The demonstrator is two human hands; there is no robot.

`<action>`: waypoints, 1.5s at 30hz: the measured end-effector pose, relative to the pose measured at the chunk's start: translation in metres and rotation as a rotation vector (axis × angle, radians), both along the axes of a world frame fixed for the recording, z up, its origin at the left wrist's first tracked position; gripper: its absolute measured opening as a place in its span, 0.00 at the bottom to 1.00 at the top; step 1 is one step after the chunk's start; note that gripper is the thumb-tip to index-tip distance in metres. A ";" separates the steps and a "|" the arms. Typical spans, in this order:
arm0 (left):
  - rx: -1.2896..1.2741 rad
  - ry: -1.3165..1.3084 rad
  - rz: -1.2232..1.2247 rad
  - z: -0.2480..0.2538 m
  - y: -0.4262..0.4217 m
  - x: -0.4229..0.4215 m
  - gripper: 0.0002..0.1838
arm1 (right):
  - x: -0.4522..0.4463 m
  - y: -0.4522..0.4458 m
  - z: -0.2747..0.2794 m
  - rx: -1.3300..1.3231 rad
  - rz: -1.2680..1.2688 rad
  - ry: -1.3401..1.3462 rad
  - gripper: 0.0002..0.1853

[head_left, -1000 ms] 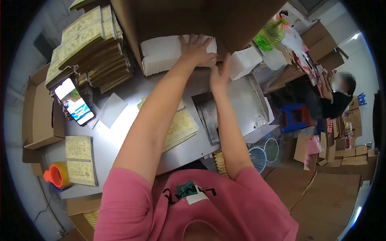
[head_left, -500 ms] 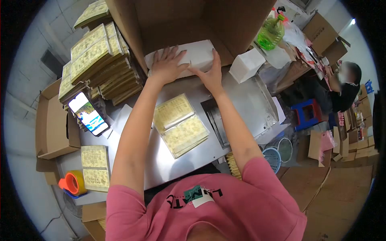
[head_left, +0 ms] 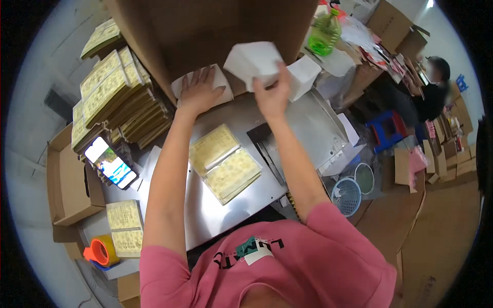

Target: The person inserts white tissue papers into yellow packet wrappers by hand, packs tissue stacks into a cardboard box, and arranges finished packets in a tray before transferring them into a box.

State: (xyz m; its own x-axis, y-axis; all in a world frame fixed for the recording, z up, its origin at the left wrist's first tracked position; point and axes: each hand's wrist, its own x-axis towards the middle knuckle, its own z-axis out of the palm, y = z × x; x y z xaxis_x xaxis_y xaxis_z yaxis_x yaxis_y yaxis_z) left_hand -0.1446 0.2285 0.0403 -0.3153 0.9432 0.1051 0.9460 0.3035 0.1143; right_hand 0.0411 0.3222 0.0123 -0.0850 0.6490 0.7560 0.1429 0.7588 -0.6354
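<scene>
With fingers spread, my left hand [head_left: 199, 93] lies flat on a white box [head_left: 220, 82] at the mouth of a large brown carton [head_left: 226, 25]. My right hand [head_left: 273, 96] grips a second white box [head_left: 253, 60], lifted and tilted in front of the carton's opening; it is slightly blurred. Just right of that hand stands a third white box [head_left: 303, 74]. Below my hands, a stack of yellow printed sheets in clear sleeves [head_left: 226, 164] lies on the metal table [head_left: 200, 215].
Tall piles of yellow printed packs [head_left: 115, 97] rise at left, with a lit phone [head_left: 110, 163] leaning against them. An orange and yellow tape roll [head_left: 101, 250] sits at front left. A green bottle [head_left: 323, 33] stands back right. Another person [head_left: 434, 87] sits at far right.
My right hand has lifted one white box up and away from the one under my left hand. The left hand stays flat on its box. The view has shifted slightly.
</scene>
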 end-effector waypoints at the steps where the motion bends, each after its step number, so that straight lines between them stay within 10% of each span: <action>1: 0.001 0.004 -0.003 -0.002 0.000 -0.003 0.42 | 0.018 -0.017 0.019 -0.098 -0.160 0.047 0.38; 9: 0.022 -0.026 -0.020 -0.012 0.005 -0.009 0.42 | 0.109 -0.024 0.005 -0.798 -0.187 1.074 0.25; 18: -0.077 0.025 0.017 -0.005 0.009 -0.008 0.43 | 0.094 0.036 -0.060 -0.860 -0.471 0.064 0.38; 20: 0.038 -0.053 -0.040 -0.014 0.008 -0.012 0.41 | 0.098 0.003 -0.042 -0.204 -0.884 -0.002 0.37; 23: 0.074 0.012 -0.017 -0.005 -0.003 -0.001 0.41 | 0.054 -0.047 0.017 -0.316 -0.024 0.311 0.38; 29: 0.177 0.117 0.004 -0.019 0.000 0.007 0.33 | -0.126 0.021 0.046 -0.496 0.261 -0.948 0.58; 31: 0.063 0.053 0.017 -0.019 -0.003 0.012 0.29 | -0.158 -0.001 0.043 -0.468 0.311 -1.109 0.59; 36: 0.709 0.202 -0.207 -0.023 -0.054 0.041 0.15 | -0.159 0.014 0.049 -0.531 0.326 -1.320 0.59; 45: 0.904 -1.368 0.424 -0.036 -0.038 0.027 0.33 | -0.094 0.021 0.077 -0.229 0.100 -1.258 0.57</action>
State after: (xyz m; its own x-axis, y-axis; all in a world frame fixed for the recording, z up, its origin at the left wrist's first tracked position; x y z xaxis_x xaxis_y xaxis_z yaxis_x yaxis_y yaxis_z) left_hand -0.1171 0.1901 0.0044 -0.8216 0.5697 -0.0199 -0.1098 -0.1240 0.9862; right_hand -0.0533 0.3430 0.0897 -0.7118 0.7024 -0.0075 0.6861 0.6929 -0.2215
